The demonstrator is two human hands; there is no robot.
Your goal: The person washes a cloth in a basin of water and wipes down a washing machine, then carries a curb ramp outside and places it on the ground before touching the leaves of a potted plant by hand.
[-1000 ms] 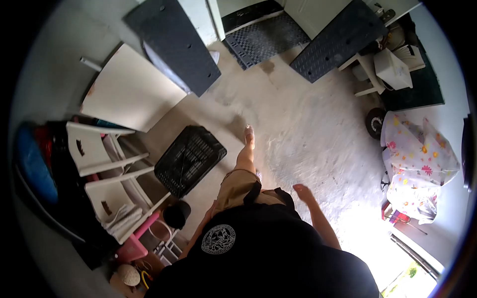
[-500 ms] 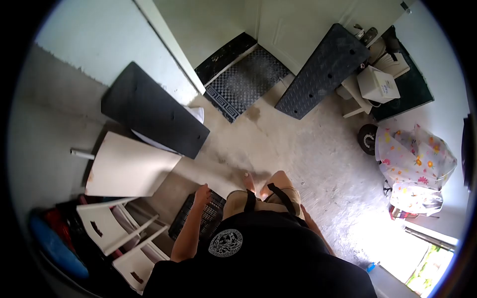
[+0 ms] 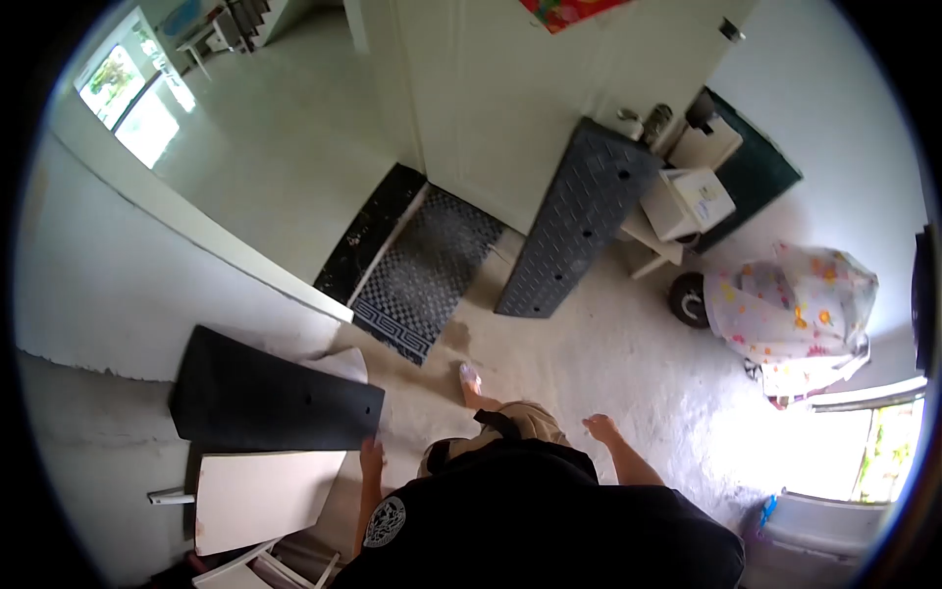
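Observation:
My left hand [image 3: 372,459] hangs at my side, near the lower right corner of a black rubber ramp [image 3: 265,393]; whether it touches the ramp I cannot tell. Its loosely bent fingers show nothing in them. Held out over the concrete floor, my right hand [image 3: 601,428] is empty, its fingers a little bent. Against the door [image 3: 491,98] leans a second black ramp [image 3: 574,226], with a raised tread pattern and several holes. One foot [image 3: 471,378] is forward, close to a grey patterned doormat [image 3: 432,265].
Past the black doorsill [image 3: 373,231] lies another room with a pale floor. A small stool with a white box [image 3: 687,203] stands right of the door, near a wheeled thing under a flowered cover [image 3: 795,304]. At left are a pale board [image 3: 265,496] and white chairs [image 3: 240,571].
My view has swung left and up, so the other room now shows. I have stepped nearer the doormat. My right hand has come out from my side; the black crate has left view.

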